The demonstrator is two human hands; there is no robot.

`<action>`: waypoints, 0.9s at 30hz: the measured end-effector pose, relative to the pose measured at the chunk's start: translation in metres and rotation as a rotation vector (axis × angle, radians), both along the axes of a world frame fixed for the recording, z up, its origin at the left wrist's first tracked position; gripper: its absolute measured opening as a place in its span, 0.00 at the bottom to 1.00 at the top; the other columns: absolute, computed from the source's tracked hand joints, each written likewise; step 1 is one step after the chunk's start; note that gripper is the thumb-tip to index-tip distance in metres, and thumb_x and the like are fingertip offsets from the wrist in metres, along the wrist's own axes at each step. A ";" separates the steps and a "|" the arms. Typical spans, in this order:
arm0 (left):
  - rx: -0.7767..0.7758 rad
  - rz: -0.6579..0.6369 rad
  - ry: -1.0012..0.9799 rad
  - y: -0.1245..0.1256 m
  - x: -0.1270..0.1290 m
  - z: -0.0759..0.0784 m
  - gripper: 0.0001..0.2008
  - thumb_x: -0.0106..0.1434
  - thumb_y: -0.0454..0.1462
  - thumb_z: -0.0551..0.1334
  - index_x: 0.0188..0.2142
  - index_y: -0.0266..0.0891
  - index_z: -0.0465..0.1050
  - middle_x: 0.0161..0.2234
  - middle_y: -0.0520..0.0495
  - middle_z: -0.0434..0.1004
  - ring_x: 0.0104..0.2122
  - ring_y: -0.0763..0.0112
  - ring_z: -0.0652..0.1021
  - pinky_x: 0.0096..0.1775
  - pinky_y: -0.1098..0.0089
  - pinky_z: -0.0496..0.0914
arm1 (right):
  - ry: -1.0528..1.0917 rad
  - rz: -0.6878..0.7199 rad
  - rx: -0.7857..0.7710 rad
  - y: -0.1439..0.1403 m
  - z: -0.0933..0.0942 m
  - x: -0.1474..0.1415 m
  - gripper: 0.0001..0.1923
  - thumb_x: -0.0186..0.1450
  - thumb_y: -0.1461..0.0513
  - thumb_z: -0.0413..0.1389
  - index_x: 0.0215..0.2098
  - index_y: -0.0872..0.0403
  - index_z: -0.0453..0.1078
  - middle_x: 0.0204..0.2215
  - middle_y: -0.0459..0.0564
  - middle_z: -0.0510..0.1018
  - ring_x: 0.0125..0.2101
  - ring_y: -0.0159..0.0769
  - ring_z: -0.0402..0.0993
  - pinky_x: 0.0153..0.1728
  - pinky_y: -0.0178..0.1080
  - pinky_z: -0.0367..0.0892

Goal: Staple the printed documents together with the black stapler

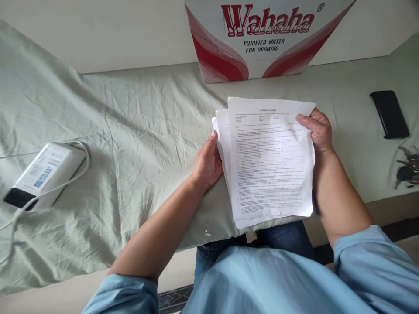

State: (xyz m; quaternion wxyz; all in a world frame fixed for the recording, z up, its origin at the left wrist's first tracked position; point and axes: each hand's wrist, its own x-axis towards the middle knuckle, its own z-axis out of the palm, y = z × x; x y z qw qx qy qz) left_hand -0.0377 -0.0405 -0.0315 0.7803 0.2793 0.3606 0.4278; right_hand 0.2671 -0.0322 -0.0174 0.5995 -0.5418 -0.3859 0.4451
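Where the wrinkled pale-green sheet (131, 126) covers the surface, a white power bank (46, 172) lies at the left edge of the frame with its white cable (80, 168) looped around it, well apart from the hands. Toward the centre, the left hand (207, 163) cups the left edge of a stack of printed papers (270, 161), thumb on top and fingers hidden beneath, so the grip is closed on the sheets from the side. That stack sits right of centre, its lower end resting near the sheet's front edge above the person's lap; the pages are slightly fanned at the upper left, probably because the two hands are squaring them. At the stack's upper right corner, the right hand (318, 131) pinches the pages, fingers curled over the top sheet, which keeps the printed side facing up and readable. Behind the papers, at the top of the frame, stands a red-and-white Wahaha carton (262, 39). Farther right a black phone (389, 114) lies flat, and a bunch of keys (407, 170) sits at the right edge.
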 end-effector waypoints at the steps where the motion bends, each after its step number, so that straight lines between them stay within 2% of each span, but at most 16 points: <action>1: 0.008 0.004 0.002 0.000 0.000 0.001 0.30 0.64 0.61 0.73 0.55 0.45 0.82 0.50 0.42 0.90 0.62 0.37 0.84 0.57 0.46 0.83 | 0.000 0.008 0.011 0.000 0.001 -0.001 0.19 0.53 0.52 0.77 0.40 0.47 0.84 0.35 0.47 0.90 0.54 0.53 0.84 0.65 0.56 0.72; 5: 0.024 0.032 0.029 0.000 0.001 0.003 0.25 0.61 0.53 0.76 0.52 0.46 0.80 0.49 0.45 0.90 0.61 0.39 0.84 0.57 0.48 0.84 | -0.021 0.049 0.011 -0.001 0.003 -0.003 0.19 0.56 0.49 0.76 0.42 0.45 0.83 0.38 0.45 0.90 0.58 0.52 0.82 0.68 0.55 0.70; 10: -0.005 0.012 0.047 -0.001 0.000 0.006 0.28 0.65 0.62 0.70 0.52 0.45 0.80 0.50 0.41 0.90 0.63 0.35 0.83 0.57 0.44 0.83 | -0.021 0.026 0.028 -0.002 0.001 -0.005 0.17 0.56 0.50 0.75 0.41 0.45 0.84 0.37 0.48 0.89 0.60 0.57 0.82 0.64 0.57 0.76; 12: -0.002 0.002 0.043 -0.001 0.000 0.007 0.28 0.64 0.61 0.71 0.53 0.45 0.80 0.50 0.41 0.90 0.63 0.35 0.83 0.57 0.44 0.82 | -0.008 0.040 0.031 -0.003 -0.002 -0.004 0.18 0.55 0.48 0.76 0.41 0.43 0.83 0.37 0.49 0.89 0.60 0.59 0.83 0.61 0.60 0.79; 17: 0.020 0.011 0.006 -0.002 0.000 0.007 0.27 0.58 0.44 0.74 0.57 0.45 0.79 0.50 0.43 0.90 0.61 0.39 0.84 0.60 0.46 0.81 | 0.010 0.060 0.044 -0.006 -0.004 -0.005 0.17 0.55 0.48 0.78 0.39 0.43 0.85 0.36 0.48 0.90 0.56 0.60 0.86 0.58 0.61 0.81; 20: -0.010 0.027 -0.023 -0.001 0.001 0.005 0.25 0.56 0.40 0.74 0.53 0.42 0.81 0.47 0.43 0.91 0.60 0.40 0.85 0.60 0.48 0.81 | 0.043 0.052 0.052 -0.007 -0.003 -0.008 0.15 0.54 0.52 0.78 0.37 0.46 0.86 0.33 0.49 0.89 0.53 0.59 0.87 0.58 0.59 0.81; 24: -0.032 0.055 -0.056 0.000 0.002 0.002 0.18 0.58 0.44 0.78 0.44 0.39 0.83 0.42 0.42 0.91 0.57 0.42 0.87 0.59 0.51 0.82 | 0.082 0.013 0.053 -0.008 0.000 -0.009 0.14 0.53 0.55 0.78 0.37 0.49 0.87 0.31 0.49 0.89 0.48 0.57 0.88 0.56 0.58 0.82; 27: -0.034 0.051 -0.073 0.000 0.002 0.001 0.18 0.59 0.48 0.80 0.41 0.39 0.84 0.42 0.41 0.91 0.57 0.43 0.87 0.59 0.52 0.82 | 0.077 0.004 0.061 -0.007 -0.001 -0.009 0.13 0.54 0.56 0.78 0.36 0.48 0.86 0.31 0.49 0.89 0.46 0.56 0.88 0.54 0.58 0.82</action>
